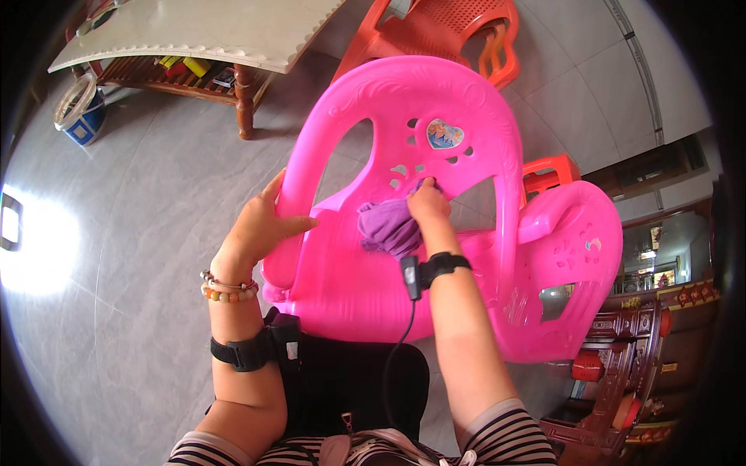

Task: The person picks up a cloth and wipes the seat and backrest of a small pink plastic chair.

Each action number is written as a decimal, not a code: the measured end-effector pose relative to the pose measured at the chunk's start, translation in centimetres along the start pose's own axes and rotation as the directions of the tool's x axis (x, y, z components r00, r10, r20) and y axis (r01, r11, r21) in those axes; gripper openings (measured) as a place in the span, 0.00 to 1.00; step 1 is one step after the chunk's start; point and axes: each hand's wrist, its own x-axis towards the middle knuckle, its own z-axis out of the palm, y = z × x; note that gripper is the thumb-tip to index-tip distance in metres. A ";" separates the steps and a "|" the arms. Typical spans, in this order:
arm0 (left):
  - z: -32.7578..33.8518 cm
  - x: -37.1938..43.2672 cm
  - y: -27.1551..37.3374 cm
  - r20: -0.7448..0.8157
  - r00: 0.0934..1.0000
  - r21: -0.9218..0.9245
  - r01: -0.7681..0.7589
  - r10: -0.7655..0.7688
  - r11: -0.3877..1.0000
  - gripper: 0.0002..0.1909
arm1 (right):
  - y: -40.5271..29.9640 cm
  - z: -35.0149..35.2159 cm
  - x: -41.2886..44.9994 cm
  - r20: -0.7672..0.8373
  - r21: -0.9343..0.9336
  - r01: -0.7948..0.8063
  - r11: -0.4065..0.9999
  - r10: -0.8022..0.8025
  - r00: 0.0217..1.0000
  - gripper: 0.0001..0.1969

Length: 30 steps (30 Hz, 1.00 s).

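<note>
A pink plastic armchair (pixel 349 291) stands before me, its backrest bearing cut-outs and a heart-shaped sticker (pixel 445 134). My left hand (pixel 262 224) grips the chair's left armrest, thumb on the inner side and fingers around the outside. In my right hand (pixel 429 204) is a bunched purple cloth (pixel 389 226), held against the lower backrest; part of the cloth hangs over the seat. The fingertips of my right hand are partly hidden. Both forearms wear black straps with small devices, and a cable runs down from the right one.
Another pink plastic chair (pixel 568 262) adjoins at the right. Beyond the backrest are a red plastic chair (pixel 408 38) and a red plastic stool (pixel 551 175). A pale-topped wooden table (pixel 198 29) and a bucket (pixel 84 119) stand at the upper left. Carved wooden furniture (pixel 612 349) is at the right.
</note>
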 end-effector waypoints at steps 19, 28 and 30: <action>0.0 -0.1 0.2 -0.014 1.000 0.054 -0.024 0.025 0.998 0.45 | 0.5 0.3 -0.9 -0.048 -0.052 0.029 0.998 -0.032 0.998 0.34; -0.1 -0.1 0.8 -0.003 1.000 0.024 0.010 -0.010 1.000 0.43 | 0.3 2.3 -3.1 -0.145 -0.004 0.036 0.999 -0.037 0.989 0.30; 0.1 0.0 0.7 -0.004 1.000 0.032 -0.001 0.001 0.999 0.43 | 0.5 2.7 -3.6 -0.123 -0.037 0.059 0.998 -0.063 0.990 0.33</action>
